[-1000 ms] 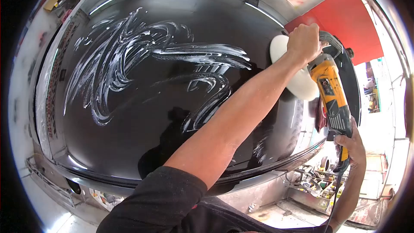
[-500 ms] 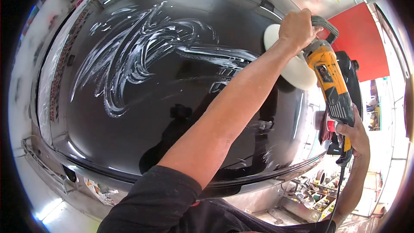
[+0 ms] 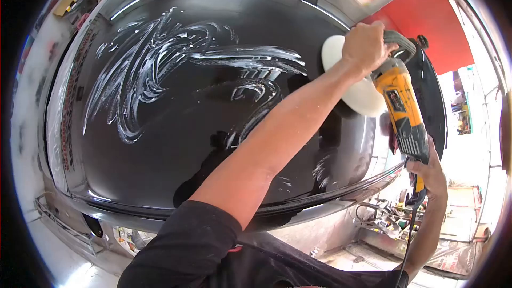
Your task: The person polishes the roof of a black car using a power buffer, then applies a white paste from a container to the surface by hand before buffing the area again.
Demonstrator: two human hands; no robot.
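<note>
A yellow and black polisher (image 3: 400, 101) with a round white pad (image 3: 333, 56) is in both my hands at the right of the glossy black car panel (image 3: 144, 170). My left hand (image 3: 365, 48) reaches across and is closed around the grey loop handle (image 3: 401, 42) at its head. Lower down, my right hand (image 3: 431, 173) grips the rear handle by the cord (image 3: 408, 240). The pad sits tilted against the right part of the panel, its lower edge partly behind my left forearm. White streaks of a creamy paste (image 3: 154, 69) are smeared over the panel's upper left and middle.
A red panel (image 3: 426, 26) stands behind the polisher. Below right, a rack (image 3: 392, 224) carries several tools and bottles. Masking film with printed paper (image 3: 68, 112) runs down the left edge of the car panel. A metal frame (image 3: 64, 229) stands at lower left.
The view has shifted slightly, and the polisher has swung a little to the left with both hands on it. More of the streaks in the middle now show beside my left forearm.
</note>
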